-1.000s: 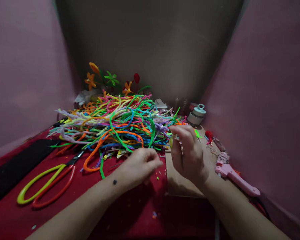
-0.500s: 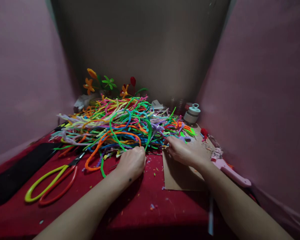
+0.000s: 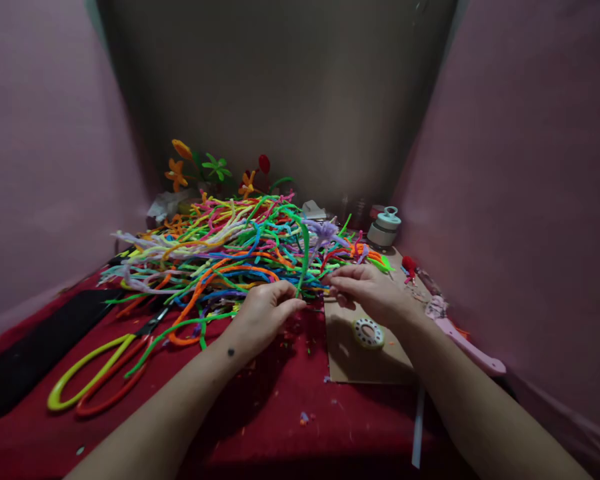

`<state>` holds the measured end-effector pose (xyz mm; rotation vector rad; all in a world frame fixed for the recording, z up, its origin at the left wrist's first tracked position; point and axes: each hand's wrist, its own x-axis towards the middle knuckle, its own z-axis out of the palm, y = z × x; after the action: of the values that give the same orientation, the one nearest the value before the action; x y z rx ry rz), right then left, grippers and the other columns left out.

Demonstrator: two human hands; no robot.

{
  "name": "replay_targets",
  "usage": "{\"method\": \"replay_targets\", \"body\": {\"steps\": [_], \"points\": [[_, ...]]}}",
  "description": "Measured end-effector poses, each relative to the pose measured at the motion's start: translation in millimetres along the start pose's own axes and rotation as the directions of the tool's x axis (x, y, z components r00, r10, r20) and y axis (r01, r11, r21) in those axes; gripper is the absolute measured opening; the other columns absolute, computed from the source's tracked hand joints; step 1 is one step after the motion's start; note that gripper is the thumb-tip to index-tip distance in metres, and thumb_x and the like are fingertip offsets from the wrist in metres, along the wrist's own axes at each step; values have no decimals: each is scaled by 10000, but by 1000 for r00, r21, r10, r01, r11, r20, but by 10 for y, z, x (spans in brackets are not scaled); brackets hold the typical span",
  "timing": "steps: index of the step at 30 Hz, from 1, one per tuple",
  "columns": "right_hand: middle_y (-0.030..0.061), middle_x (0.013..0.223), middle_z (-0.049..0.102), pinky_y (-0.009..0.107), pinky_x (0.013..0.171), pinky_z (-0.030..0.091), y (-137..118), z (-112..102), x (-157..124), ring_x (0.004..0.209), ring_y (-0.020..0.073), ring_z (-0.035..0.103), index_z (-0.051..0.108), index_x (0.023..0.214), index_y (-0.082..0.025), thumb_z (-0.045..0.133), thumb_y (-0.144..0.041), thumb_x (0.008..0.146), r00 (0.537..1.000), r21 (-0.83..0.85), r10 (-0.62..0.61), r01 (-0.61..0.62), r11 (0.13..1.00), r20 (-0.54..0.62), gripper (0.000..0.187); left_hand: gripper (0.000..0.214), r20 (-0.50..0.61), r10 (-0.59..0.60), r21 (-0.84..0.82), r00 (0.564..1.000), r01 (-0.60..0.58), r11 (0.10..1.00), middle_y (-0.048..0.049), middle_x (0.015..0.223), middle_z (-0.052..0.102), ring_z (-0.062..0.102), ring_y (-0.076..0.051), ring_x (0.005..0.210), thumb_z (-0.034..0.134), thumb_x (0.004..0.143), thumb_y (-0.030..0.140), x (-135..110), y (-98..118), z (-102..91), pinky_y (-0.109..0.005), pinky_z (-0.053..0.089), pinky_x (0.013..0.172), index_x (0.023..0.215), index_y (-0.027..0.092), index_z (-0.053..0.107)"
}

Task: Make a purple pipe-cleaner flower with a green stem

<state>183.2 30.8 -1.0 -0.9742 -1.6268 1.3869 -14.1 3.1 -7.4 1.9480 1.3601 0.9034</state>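
Note:
My left hand [image 3: 270, 310] is closed in a pinch on a green pipe cleaner [image 3: 305, 257], which arches upward from the fingertips. A green length trails leftward behind this hand, across the scissors' handles. My right hand [image 3: 367, 290] is pinched too, at the front right of the pile, close to the left fingertips; what lies between its fingers is too small to make out. A fuzzy purple flower-like piece [image 3: 325, 230] stands just above the right fingertips. Behind both hands spreads a heap of multicoloured pipe cleaners [image 3: 220, 247].
Scissors [image 3: 130, 343] with yellow and red handles lie left, beside a black strip [image 3: 40, 347]. A cardboard sheet [image 3: 350, 360] bears a pale oval ring with dark dots [image 3: 369, 332]. A pink-handled tool [image 3: 470, 347] and a lidded jar [image 3: 384, 228] are at right. Pipe-cleaner flowers [image 3: 177, 173] stand behind.
The green loop has been drawn out, its tail now extending left over the scissors. The purple piece has risen. My right hand has shifted up, uncovering the dotted ring; my left fingers have turned into view.

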Motion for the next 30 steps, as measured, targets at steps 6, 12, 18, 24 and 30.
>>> {"method": "replay_targets", "body": {"steps": [6,12,18,24,30], "points": [[-44,524,503,205,408,257,51,193,13,405,47,376,596,691,-138,692,-277,649,999,431,40,-32,902,-11,174,206,188,-95,-241,977,140,960,76,470,367,323,-70,435,535,735,288,-65,214,103,-200,258,434,586,170,459],[-53,464,456,205,407,238,44,189,10,400,44,370,519,534,-137,740,-256,602,999,461,38,-22,887,-24,260,281,278,-94,-420,956,209,883,69,439,391,321,-53,388,498,795,365,-41,197,79,-182,234,404,612,153,482],[-51,484,468,208,393,221,59,211,3,385,43,352,550,614,-142,704,-288,653,999,442,36,-26,896,-13,216,329,346,-90,-591,934,292,752,33,496,483,307,-31,353,460,828,401,-13,132,102,-180,194,378,680,121,551],[-60,472,450,215,381,215,64,207,-8,385,49,356,508,603,-156,682,-291,665,997,404,10,20,914,-72,229,326,388,-96,-567,917,320,759,11,534,521,348,-43,376,520,788,410,-19,115,108,-180,191,376,749,105,628],[-66,471,465,206,364,206,69,210,-7,370,46,356,479,606,-165,696,-297,636,991,435,50,9,900,-124,256,333,473,-131,-583,872,420,696,-24,629,573,339,-28,383,534,778,412,-15,87,110,-178,160,383,819,96,632]]}}
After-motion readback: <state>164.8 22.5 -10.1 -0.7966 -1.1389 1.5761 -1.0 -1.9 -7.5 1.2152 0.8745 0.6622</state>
